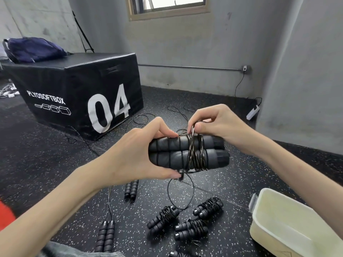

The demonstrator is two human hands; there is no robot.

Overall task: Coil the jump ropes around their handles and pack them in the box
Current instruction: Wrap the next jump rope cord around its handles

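All positions are given relative to the handle pair (pixel 187 153), two black handles held side by side and level, in mid-air at the centre of the view.

Far left of and behind the handle pair stands a black plyo box (pixel 78 93) with a dark bag (pixel 33 49) on top. Lower left of the handle pair, two uncoiled ropes (pixel 106 236) lie on the floor, handles together, cords trailing.

The left hand (pixel 141 154) clamps the handle pair at its left end, thumb below and fingers above. This presumably keeps both handles parallel so that the winding binds them as one unit.

The cord (pixel 196 154) is already wound in several turns around the right half of the handle pair. A slack loop hangs below it.

The right hand (pixel 213 123), above the right end of the handle pair, pinches a turn of cord between thumb and fingers. It probably guides or tensions the next wrap.

Below the handle pair, three coiled bundles (pixel 191 219) lie on the floor, a fourth partly visible at the frame edge.

Lower right of the handle pair sits the pale box (pixel 269 238), open, with no ropes visible inside.
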